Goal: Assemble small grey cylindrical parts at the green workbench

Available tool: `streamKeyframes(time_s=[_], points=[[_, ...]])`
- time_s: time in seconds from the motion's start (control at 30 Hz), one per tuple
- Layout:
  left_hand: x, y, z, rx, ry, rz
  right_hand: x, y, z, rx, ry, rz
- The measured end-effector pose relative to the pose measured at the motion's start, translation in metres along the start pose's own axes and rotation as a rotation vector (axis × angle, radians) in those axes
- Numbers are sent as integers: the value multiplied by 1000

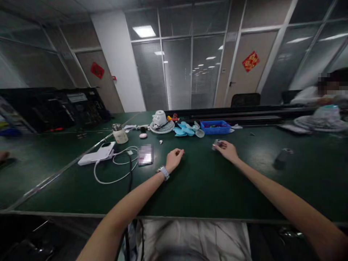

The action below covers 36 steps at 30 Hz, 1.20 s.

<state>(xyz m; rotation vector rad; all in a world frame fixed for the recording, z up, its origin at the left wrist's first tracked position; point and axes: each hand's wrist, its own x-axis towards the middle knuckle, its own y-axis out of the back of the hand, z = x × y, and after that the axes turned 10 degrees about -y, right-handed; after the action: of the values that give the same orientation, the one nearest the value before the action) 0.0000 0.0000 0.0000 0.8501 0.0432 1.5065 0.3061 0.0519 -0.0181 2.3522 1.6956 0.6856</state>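
My left hand point(174, 160), with a watch point(164, 172) on its wrist, is closed over the green tabletop point(195, 192). Its fingertips are pinched, and whatever they hold is too small to name. To the right, my right hand point(227, 150) grips a small greyish, partly see-through object point(216, 144) between thumb and fingers. Beyond both hands lie light-blue fan blades point(185, 129) and a blue tray point(215, 127) with small dark and coloured parts. A white fan housing point(160, 121) with a round grille rests behind them.
On the left are a white phone-like device point(97, 153), a coiled white cable point(114, 182), a cream flask point(120, 133) and a blurred card point(145, 155). A dark grey block point(282, 158) stands at right. Another person point(312, 92) sits at the far right near another fan part.
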Motion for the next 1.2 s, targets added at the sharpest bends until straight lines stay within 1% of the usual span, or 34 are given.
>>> streamKeyframes(time_s=[0.07, 0.13, 0.2, 0.27, 0.37, 0.53, 0.67, 0.77, 0.83, 0.9, 1.0, 1.07, 1.1, 1.17, 1.2], points=[[6, -16, 11, -22, -37, 106, -13, -35, -22, 56, 47, -111], [11, -29, 20, -55, -96, 180, -26, -65, -40, 87, 95, -196], [14, -36, 25, -95, -170, 207, -38, -87, -54, 105, 143, -262], [16, -38, 26, -130, -234, 195, -47, -99, -62, 61, 184, -267], [20, -35, 25, -136, -264, 157, -55, -101, -67, -44, 231, -244], [30, -27, 25, -87, -238, 61, -60, -92, -71, -144, 241, -234], [35, -15, 26, -146, -245, -60, -63, -89, -71, -155, 241, -222], [36, -8, 27, -108, -242, -122, -65, -89, -70, -154, 252, -215], [36, -7, 28, -68, -270, -120, -65, -88, -70, -159, 254, -214], [36, -8, 30, -38, -300, -90, -65, -89, -70, -165, 257, -214], [36, -7, 31, -5, -305, 23, -66, -90, -70, -167, 255, -198], [35, -4, 27, 11, -279, 97, -65, -90, -70, -161, 247, -191], [34, -2, 23, 27, -261, 112, -65, -90, -69, -157, 244, -192], [31, 2, 12, 92, -230, 88, -66, -91, -68, -144, 247, -207], [29, 3, 5, 142, -217, 47, -66, -91, -67, -137, 251, -214]])
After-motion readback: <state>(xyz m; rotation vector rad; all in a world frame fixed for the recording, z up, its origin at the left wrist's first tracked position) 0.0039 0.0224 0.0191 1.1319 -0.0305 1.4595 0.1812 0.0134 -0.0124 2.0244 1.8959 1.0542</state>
